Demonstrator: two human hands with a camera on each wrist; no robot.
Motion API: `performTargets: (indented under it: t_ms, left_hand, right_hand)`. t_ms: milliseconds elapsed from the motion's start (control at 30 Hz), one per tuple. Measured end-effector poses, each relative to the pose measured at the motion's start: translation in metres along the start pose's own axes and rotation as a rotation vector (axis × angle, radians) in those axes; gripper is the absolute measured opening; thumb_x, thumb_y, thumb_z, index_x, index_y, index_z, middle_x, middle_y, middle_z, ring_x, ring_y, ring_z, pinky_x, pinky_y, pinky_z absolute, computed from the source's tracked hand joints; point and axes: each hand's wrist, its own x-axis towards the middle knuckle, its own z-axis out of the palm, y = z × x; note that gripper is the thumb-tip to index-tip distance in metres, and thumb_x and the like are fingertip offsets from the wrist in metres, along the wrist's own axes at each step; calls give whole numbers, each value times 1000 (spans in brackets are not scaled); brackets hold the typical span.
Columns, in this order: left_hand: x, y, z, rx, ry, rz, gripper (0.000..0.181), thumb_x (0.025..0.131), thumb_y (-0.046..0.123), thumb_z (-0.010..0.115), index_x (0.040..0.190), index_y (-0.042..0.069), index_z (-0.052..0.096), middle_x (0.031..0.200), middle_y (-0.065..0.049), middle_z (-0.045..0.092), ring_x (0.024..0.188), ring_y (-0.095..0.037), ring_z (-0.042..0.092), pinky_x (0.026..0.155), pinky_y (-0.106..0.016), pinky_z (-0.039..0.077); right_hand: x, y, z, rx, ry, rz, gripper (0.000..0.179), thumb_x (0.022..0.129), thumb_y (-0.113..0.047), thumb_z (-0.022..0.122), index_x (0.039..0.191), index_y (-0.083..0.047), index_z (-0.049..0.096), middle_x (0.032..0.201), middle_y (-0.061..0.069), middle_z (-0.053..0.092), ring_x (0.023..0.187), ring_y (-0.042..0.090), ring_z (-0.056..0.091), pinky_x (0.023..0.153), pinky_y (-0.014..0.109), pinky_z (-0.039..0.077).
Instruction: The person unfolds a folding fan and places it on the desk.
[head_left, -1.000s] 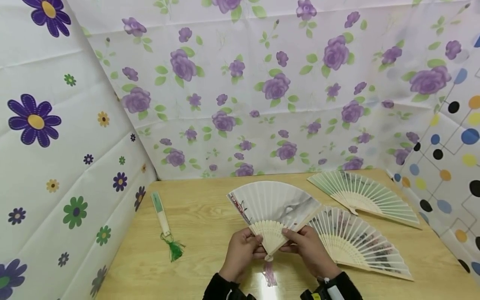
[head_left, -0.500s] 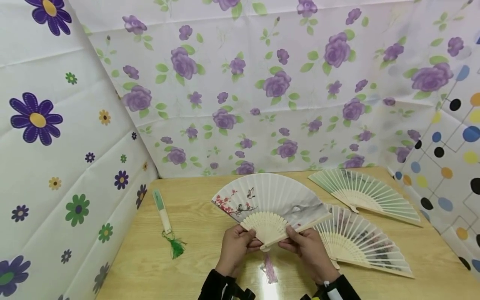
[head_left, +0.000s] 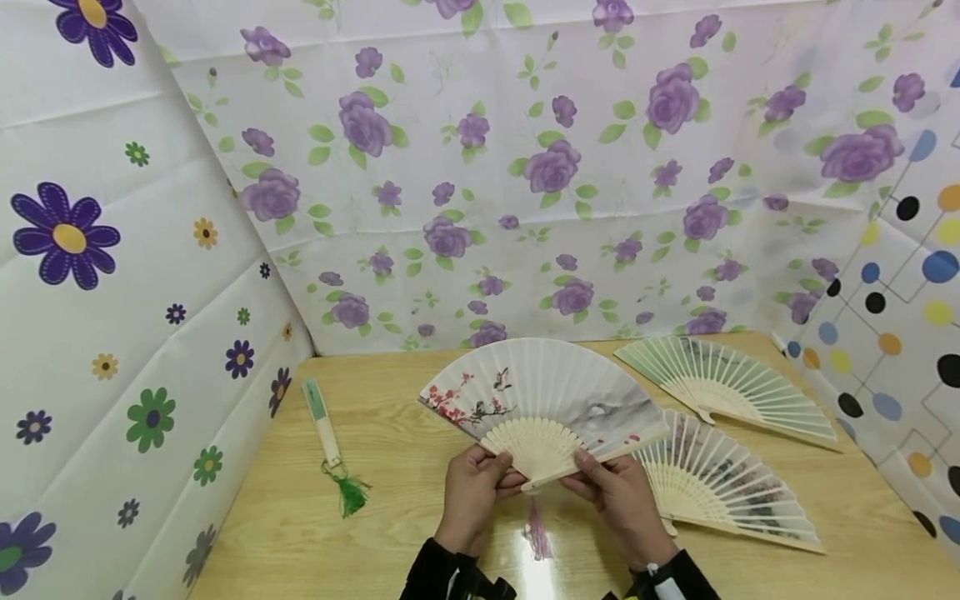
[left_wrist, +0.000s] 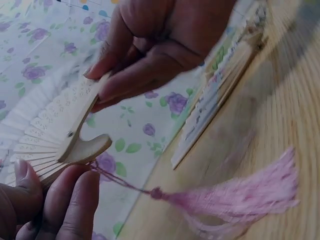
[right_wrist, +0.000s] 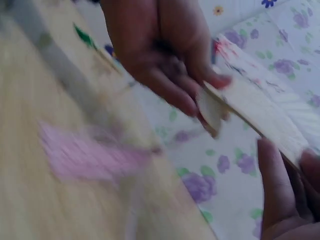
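A white folding fan (head_left: 547,383), spread wide and printed with red blossoms, birds and a grey wash, is held up over the table between both hands. My left hand (head_left: 471,498) pinches its left guard stick, thumb on top, near the pivot. On the opposite side my right hand (head_left: 621,504) pinches the right guard stick between thumb and fingers. From the pivot a pink tassel (head_left: 537,533) hangs down; the left wrist view shows its cord and knot, with the tassel (left_wrist: 240,197) swung out. In the right wrist view the fan's ribs (right_wrist: 255,107) appear almost edge-on.
At the right lie two spread fans, a green one (head_left: 727,383) at the back and a white patterned one (head_left: 720,483) before it. A folded green fan (head_left: 322,423) with a green tassel (head_left: 351,496) lies left on the wooden table (head_left: 397,408). Flowered cloth (head_left: 450,200) hangs behind.
The fan in my hands has spread wider, its left side opening out to show the blossoms and birds. Over the last half second it has tilted only slightly.
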Motion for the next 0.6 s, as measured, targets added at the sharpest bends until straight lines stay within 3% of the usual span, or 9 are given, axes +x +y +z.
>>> performTargets:
  t_ms: [167, 400, 600]
  left_hand:
    - [0, -5, 1, -20, 52, 3, 22, 94, 14, 67, 106, -4, 66, 75, -7, 71, 78, -35, 69, 63, -32, 64]
    - [0, -5, 2, -34, 50, 50, 21, 91, 12, 70, 99, -7, 64, 73, -9, 72, 71, -30, 70, 65, -36, 65]
    - [0, -7, 5, -106, 111, 12, 25, 91, 17, 70, 100, -6, 65, 73, -9, 72, 72, -24, 70, 64, -31, 64]
  right_hand:
    - [-4, 4, 4, 35, -5, -14, 42, 96, -24, 64, 108, 16, 64, 91, 7, 71, 93, 29, 68, 94, 41, 56]
    - [-5, 3, 1, 16, 47, -13, 40, 94, -27, 67, 104, 11, 68, 84, 8, 73, 86, 29, 70, 85, 43, 60]
    - [-13, 13, 11, 122, 72, -95, 36, 97, -20, 62, 108, 14, 65, 90, 7, 70, 90, 31, 69, 88, 43, 58]
